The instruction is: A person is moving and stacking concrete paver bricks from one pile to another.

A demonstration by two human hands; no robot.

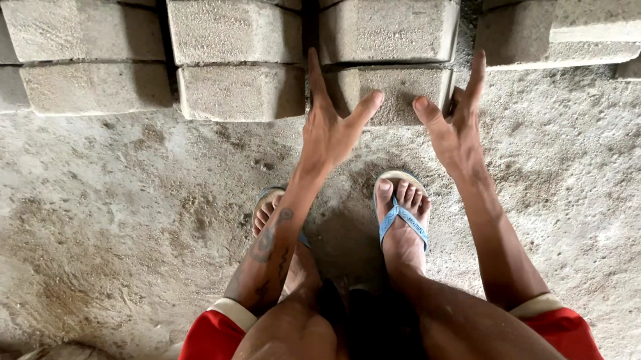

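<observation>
Both my hands reach the bottom concrete block (391,93) of the middle stack.

My left hand (331,126) has its fingers spread apart at the block's left end, and my right hand (455,126) is spread too, at the right end — whether either truly grips it, I cannot tell. The block sits on the dusty floor (99,198), just ahead of my blue sandal (403,211) — more stacked blocks (232,38) stand left of it.
</observation>
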